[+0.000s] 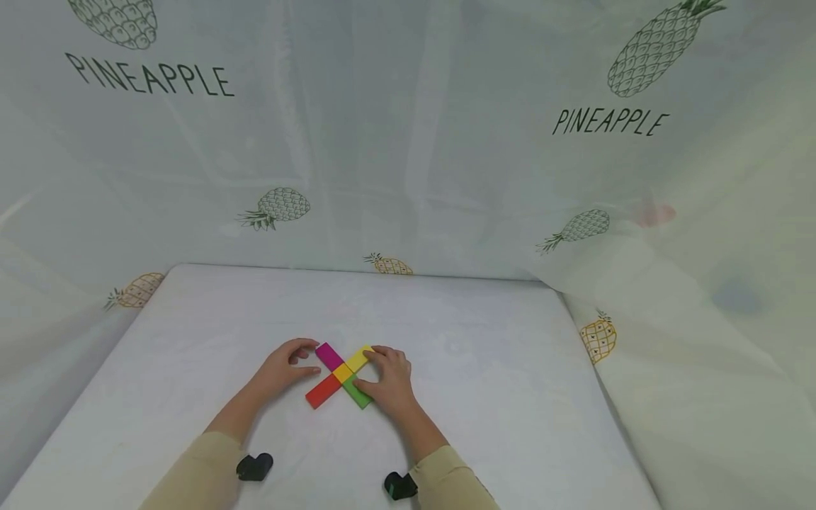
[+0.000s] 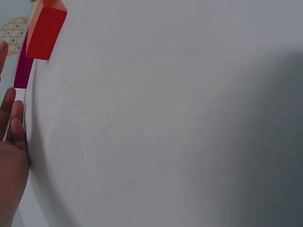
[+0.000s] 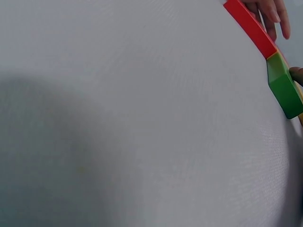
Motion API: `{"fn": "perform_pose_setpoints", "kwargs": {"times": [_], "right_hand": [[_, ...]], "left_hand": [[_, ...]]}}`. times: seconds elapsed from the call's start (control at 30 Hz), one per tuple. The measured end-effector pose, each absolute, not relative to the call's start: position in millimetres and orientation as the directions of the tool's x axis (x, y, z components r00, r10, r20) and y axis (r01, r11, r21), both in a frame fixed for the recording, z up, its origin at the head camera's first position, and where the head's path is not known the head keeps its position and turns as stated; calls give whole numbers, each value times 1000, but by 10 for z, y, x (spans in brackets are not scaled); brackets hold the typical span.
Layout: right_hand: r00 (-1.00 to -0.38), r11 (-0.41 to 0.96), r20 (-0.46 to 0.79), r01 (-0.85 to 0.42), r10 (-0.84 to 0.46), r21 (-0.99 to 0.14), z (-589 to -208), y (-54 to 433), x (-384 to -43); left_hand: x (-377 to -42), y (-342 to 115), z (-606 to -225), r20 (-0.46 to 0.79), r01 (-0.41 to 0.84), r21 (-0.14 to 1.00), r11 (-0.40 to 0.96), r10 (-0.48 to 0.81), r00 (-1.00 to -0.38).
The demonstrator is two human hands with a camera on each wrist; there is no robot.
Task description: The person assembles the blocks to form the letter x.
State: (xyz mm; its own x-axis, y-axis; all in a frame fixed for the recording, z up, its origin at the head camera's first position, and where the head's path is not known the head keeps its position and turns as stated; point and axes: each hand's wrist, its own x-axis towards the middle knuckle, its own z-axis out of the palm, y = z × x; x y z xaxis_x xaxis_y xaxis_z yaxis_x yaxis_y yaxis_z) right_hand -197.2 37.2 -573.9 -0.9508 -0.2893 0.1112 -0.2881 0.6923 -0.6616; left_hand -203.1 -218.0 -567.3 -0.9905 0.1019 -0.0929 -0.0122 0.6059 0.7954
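On the white table, colored wooden blocks form an X: a purple block (image 1: 329, 356), a yellow block (image 1: 360, 359), a red block (image 1: 323, 391) and a green block (image 1: 358, 392), around a small orange-yellow square block (image 1: 343, 372). My left hand (image 1: 288, 365) is at the left side, fingers loosely bent and thumb apart, fingertips close to the purple block's outer end. My right hand (image 1: 392, 379) spans the right side, its fingertips touching the yellow block and its thumb on the green block. In the right wrist view the thumb (image 3: 297, 74) lies against the green block (image 3: 282, 87).
A white cloth covers the table (image 1: 497, 368). Behind and beside it hangs a pale curtain (image 1: 408, 142) printed with pineapples. Two black heart-shaped pieces (image 1: 255, 467) show beside the sleeves, one by each wrist.
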Motion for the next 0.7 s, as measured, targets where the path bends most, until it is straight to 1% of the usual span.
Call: {"fn": "perform_pose_setpoints", "kwargs": {"times": [0.3, 0.5, 0.7], "right_hand": [[-947, 686, 132, -303, -292, -662, -5744, 383, -1970], [-946, 685, 132, -306, -295, -661, -5750, 388, -1971], [-947, 695, 134, -306, -292, -650, -5747, 383, -1971]], "left_hand": [[-1886, -2226, -5680, -93, -7, 799, 602, 113, -989], [-1804, -2265, -5675, -77, 41, 801, 598, 170, -982], [-1755, -2286, -5661, -94, 44, 799, 600, 196, -976]]}}
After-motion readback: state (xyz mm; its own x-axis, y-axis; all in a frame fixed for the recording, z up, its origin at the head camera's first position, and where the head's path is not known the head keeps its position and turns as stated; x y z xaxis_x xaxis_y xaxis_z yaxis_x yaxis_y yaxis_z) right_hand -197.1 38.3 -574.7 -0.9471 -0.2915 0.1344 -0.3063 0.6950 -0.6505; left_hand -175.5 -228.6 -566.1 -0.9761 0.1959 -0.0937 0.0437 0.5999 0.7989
